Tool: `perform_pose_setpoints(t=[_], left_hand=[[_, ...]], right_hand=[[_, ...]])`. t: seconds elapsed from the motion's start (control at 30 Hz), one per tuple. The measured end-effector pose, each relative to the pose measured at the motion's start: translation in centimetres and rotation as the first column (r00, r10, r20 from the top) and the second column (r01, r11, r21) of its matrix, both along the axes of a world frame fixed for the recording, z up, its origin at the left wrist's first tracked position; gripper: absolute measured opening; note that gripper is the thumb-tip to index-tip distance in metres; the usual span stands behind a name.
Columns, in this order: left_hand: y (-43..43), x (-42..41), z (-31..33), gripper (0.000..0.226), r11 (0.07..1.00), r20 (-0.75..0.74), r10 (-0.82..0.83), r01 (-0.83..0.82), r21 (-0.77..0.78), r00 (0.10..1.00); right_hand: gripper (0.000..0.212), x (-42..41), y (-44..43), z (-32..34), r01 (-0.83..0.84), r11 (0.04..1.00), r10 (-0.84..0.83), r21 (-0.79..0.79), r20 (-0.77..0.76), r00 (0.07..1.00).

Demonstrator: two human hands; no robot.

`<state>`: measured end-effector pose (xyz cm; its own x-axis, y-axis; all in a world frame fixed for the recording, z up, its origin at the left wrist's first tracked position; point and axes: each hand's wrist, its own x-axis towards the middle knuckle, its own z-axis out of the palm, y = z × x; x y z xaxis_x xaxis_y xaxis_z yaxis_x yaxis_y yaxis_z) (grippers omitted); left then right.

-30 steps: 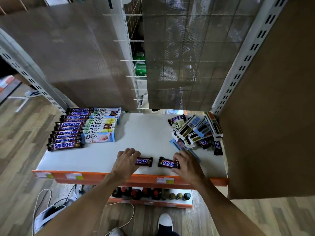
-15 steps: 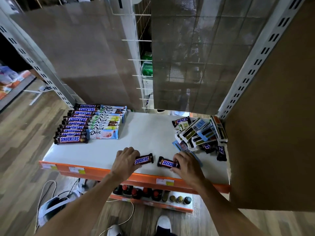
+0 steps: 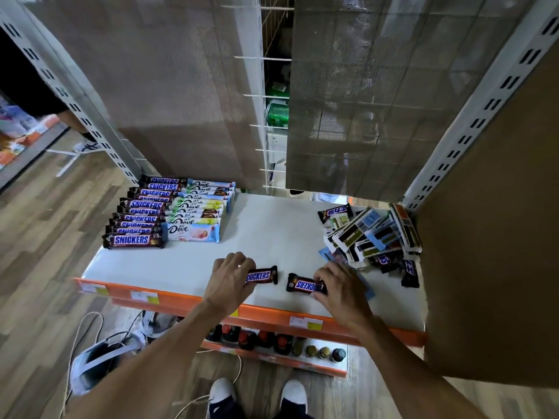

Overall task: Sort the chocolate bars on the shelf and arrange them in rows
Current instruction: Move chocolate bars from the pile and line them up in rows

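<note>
On the white shelf (image 3: 266, 231), my left hand (image 3: 228, 276) grips one end of a brown Snickers bar (image 3: 262, 276) near the front edge. My right hand (image 3: 341, 285) holds a second Snickers bar (image 3: 304, 285) that lies upside down just to the right of the first. At the far left stands a row of Snickers bars (image 3: 136, 219) with a row of pale Dove bars (image 3: 196, 214) beside it. A loose heap of mixed bars (image 3: 372, 237) lies at the right, by the brown side panel.
An orange shelf lip (image 3: 263, 313) with price tags runs along the front. Below it a lower shelf holds several bottles (image 3: 272, 343). A white upright (image 3: 472, 116) and brown side panel (image 3: 499, 237) close the right side. Cables and a bag (image 3: 96, 361) lie on the wooden floor.
The left bar has tilted and lifted slightly in my left hand. The right hand and its bar have stayed put. The camera has shifted a little.
</note>
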<state>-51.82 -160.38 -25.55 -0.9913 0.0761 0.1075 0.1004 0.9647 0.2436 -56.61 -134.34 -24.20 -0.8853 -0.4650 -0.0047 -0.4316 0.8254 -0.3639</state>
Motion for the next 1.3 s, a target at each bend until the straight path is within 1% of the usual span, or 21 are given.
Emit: perform_pose_setpoints(t=[0.2, 0.37, 0.5, 0.6, 0.8, 0.93, 1.03, 1.13, 1.2, 1.27, 1.3], left_hand=[[-1.7, -1.7, -0.3, 0.037, 0.999, -0.035, -0.026, 0.024, -0.035, 0.999], [-3.2, -3.9, -0.5, 0.037, 0.993, -0.058, -0.084, 0.08, -0.082, 0.995], [-4.5, -5.6, -0.9, 0.035, 0.992, -0.102, -0.112, 0.106, -0.065, 0.988], [-5.2, -6.0, -1.5, 0.034, 0.993, -0.117, -0.114, 0.11, -0.041, 0.987], [-5.6, -6.0, -2.1, 0.03, 0.994, -0.115, -0.112, 0.11, -0.018, 0.987], [-5.5, -5.6, -2.1, 0.03, 0.993, -0.095, -0.114, 0.116, 0.016, 0.989], [-5.2, -5.2, -2.1, 0.03, 0.991, -0.089, -0.124, 0.129, 0.043, 0.988], [-4.7, -4.6, -2.0, 0.027, 0.987, -0.071, -0.143, 0.147, 0.065, 0.987], [-4.4, -4.2, -2.0, 0.029, 0.985, -0.051, -0.15, 0.154, 0.075, 0.987], [-4.1, -3.9, -1.8, 0.03, 0.984, -0.025, -0.164, 0.165, 0.067, 0.986], [-3.9, -3.8, -1.7, 0.03, 0.984, -0.016, -0.168, 0.168, 0.064, 0.986]], right_hand=[[0.031, -0.4, -1.4, -1.0, 0.023, 1.0, -0.022, 0.005, -0.053, 0.998], [0.032, -0.8, -3.1, -1.7, 0.05, 0.997, -0.054, -0.058, -0.067, 0.996], [0.032, -1.3, -4.3, -2.3, 0.062, 0.994, -0.072, -0.092, -0.108, 0.992], [0.031, -1.5, -4.9, -2.7, 0.068, 0.991, -0.08, -0.117, -0.1, 0.992], [0.037, -1.0, -5.5, -2.4, 0.088, 0.993, -0.095, -0.076, -0.098, 0.991], [0.032, -0.5, -5.0, -2.1, 0.046, 0.998, -0.05, -0.036, -0.119, 0.992], [0.038, -0.2, -4.2, -1.6, 0.03, 1.0, -0.029, 0.008, -0.076, 0.997], [0.045, 0.4, -3.6, -0.4, 0.059, 0.997, -0.059, 0.052, -0.003, 0.998], [0.036, 0.6, -3.4, -0.1, 0.054, 0.996, -0.052, 0.07, -0.024, 0.998], [0.018, 0.3, -2.9, 0.1, 0.027, 0.996, -0.019, 0.08, -0.096, 0.995], [0.021, -0.2, -2.4, 0.2, 0.011, 0.996, -0.002, 0.089, -0.101, 0.995]])
